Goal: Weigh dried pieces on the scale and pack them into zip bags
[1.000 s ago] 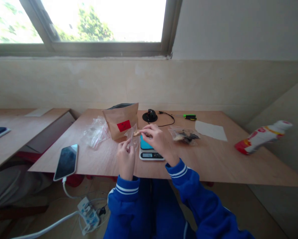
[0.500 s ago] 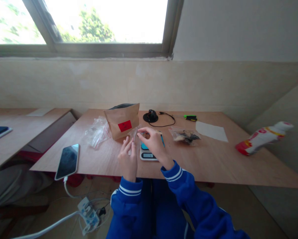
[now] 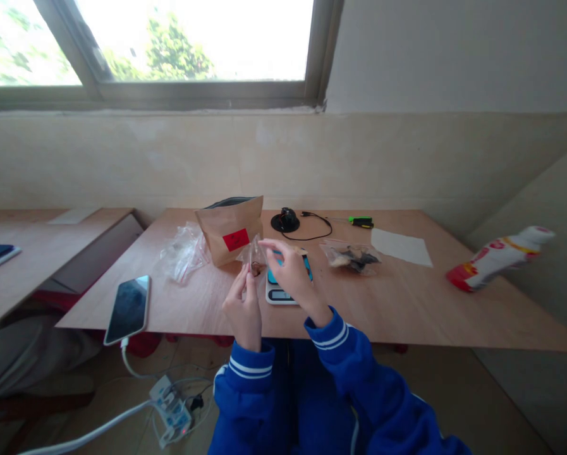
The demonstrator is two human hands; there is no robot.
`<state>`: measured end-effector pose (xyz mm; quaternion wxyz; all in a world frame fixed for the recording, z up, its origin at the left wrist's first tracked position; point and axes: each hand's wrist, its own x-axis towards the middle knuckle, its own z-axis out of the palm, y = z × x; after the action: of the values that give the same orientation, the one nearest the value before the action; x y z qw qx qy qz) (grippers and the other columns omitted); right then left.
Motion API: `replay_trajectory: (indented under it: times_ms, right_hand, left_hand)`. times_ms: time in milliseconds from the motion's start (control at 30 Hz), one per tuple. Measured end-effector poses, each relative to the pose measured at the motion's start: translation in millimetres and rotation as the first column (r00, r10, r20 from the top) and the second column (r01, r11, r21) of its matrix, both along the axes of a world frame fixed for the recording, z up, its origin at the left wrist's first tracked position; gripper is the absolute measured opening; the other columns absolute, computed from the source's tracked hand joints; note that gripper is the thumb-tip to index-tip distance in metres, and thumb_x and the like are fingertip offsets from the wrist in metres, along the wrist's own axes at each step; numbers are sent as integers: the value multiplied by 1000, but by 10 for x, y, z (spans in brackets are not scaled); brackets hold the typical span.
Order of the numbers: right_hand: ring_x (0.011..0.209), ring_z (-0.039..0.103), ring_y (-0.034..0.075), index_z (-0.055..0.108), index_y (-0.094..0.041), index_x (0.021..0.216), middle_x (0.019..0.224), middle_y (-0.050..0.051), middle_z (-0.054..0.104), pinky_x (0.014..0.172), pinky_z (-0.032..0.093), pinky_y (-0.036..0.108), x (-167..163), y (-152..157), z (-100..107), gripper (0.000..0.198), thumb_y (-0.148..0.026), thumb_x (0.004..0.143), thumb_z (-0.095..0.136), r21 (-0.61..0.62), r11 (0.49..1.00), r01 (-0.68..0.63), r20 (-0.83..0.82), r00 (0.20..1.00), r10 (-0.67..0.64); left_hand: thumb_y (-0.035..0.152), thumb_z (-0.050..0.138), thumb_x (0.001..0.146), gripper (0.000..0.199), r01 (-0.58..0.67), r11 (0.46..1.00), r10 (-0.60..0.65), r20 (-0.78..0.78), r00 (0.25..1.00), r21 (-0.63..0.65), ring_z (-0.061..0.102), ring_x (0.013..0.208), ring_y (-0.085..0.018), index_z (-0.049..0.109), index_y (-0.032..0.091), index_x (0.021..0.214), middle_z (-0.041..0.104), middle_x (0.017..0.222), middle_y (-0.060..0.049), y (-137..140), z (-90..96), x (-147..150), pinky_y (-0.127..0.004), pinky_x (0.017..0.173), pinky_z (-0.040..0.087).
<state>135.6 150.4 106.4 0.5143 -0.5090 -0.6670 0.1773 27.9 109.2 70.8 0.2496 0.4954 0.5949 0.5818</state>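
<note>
My left hand (image 3: 243,309) pinches the edge of a small clear plastic bag (image 3: 255,251) between thumb and fingers. At the bag's upper right, my right hand (image 3: 287,272) has its thumb and fingertips closed on the film. Small brown bits show low in the bag, though blur hides what they are. Partly under my right hand lies a white kitchen scale (image 3: 271,297) with a blue platform and a lit display; something pale rests at its far end. Just behind the bag stands a brown paper pouch (image 3: 231,221) with a red label, its top open.
Crumpled clear bags (image 3: 183,253) and a phone (image 3: 128,308) on a charging cable lie left. To the right are a filled clear bag (image 3: 352,257), white paper (image 3: 401,246) and a bottle (image 3: 501,259). A black round-based device (image 3: 286,220) and screwdrivers (image 3: 361,221) sit behind.
My left hand has shifted slightly lower, and my right fingers have spread a little at the bag's top. More of the bag shows between my hands. The view has moved slightly.
</note>
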Motion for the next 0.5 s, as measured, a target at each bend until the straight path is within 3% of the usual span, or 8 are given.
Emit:
replay_trajectory:
  times_ms: [100, 167, 267, 367, 500]
  right_hand:
    - [103, 60, 18, 65, -18, 108, 109, 8, 64, 90, 48, 32, 324, 69, -124, 33, -9, 88, 39, 48, 997, 64, 125, 990, -69]
    - [105, 57, 21, 66, -17, 108, 110, 10, 62, 94, 45, 37, 584, 146, -307, 30, -12, 89, 42, -3, 998, 69, 325, 944, -64]
    - [111, 53, 25, 66, -16, 110, 116, 14, 59, 97, 41, 43, 890, 244, -625, 25, -22, 90, 51, -131, 991, 33, 538, 842, 43]
    - [115, 50, 26, 62, -16, 117, 121, 14, 57, 99, 40, 43, 1013, 271, -840, 33, -32, 88, 57, -183, 983, -10, 572, 812, 115]
    - [112, 52, 24, 59, -14, 117, 118, 15, 56, 97, 41, 40, 995, 236, -900, 35, -27, 85, 61, -186, 981, -48, 522, 841, 140]
  left_hand:
    - [35, 51, 87, 33, -26, 999, 27, 17, 1000, -29, 61, 114, -25, 70, 20, 110, 68, 116, -8, -2, -15, -65, -39, 100, 46]
    - [36, 52, 87, 32, -42, 999, 43, 18, 999, -31, 60, 115, -25, 70, 20, 108, 68, 116, -8, 2, -31, -110, -39, 100, 46]
    - [36, 52, 86, 33, -58, 998, 58, 23, 998, -31, 61, 113, -25, 71, 20, 108, 69, 114, -8, 3, -44, -149, -39, 99, 46]
    - [35, 52, 86, 33, -56, 998, 57, 26, 998, -40, 63, 110, -24, 70, 20, 108, 70, 111, -8, -9, -35, -150, -39, 98, 47]
    - [36, 52, 86, 33, -43, 997, 45, 30, 999, -62, 63, 110, -25, 71, 20, 108, 70, 111, -8, -30, -23, -140, -39, 98, 47]
